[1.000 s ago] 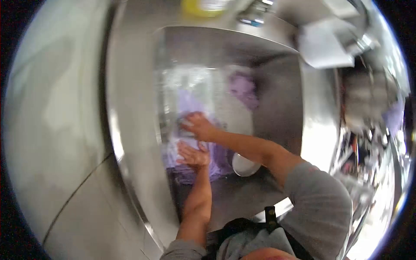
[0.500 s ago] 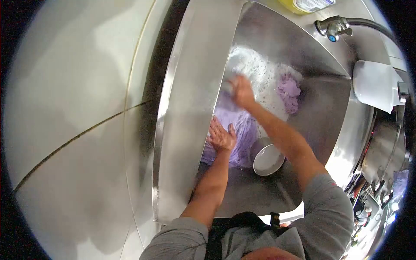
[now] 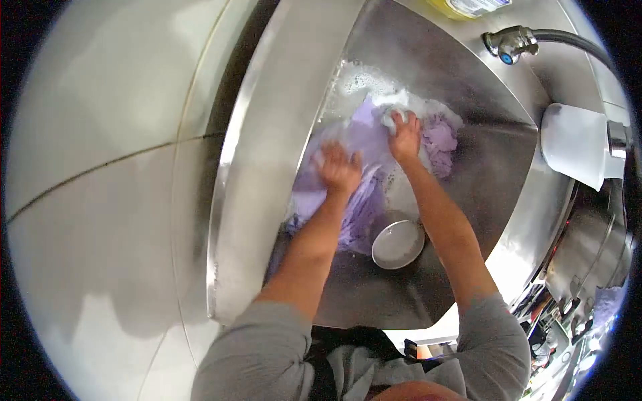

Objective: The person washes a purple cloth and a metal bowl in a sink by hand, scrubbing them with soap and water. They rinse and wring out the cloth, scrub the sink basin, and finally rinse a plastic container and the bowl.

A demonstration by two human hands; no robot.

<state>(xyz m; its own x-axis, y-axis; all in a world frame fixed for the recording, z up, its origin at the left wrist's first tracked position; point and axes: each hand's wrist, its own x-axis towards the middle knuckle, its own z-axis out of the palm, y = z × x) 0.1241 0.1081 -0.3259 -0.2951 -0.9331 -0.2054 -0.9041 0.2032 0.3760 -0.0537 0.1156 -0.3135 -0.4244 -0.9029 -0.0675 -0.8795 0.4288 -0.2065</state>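
Observation:
A soaked purple cloth lies spread in the steel sink, its lower part bunched in folds. My left hand rests on the cloth's left side with its fingers apart, slightly blurred. Over the cloth's upper right edge, my right hand has its fingers curled into white suds; whatever they grip is hidden by foam. Just right of that hand sits a second, crumpled purple cloth. A round, pale bowl stands below the spread cloth.
The steel sink surrounds both arms. A chrome tap with a dark hose is at upper right, near a yellow bottle. A white container stands on the right edge. Tiled wall lies left.
My right hand has moved right and up, from the cloth's left side to the suds by the crumpled cloth. My left hand has shifted up. The spread cloth now reaches farther up.

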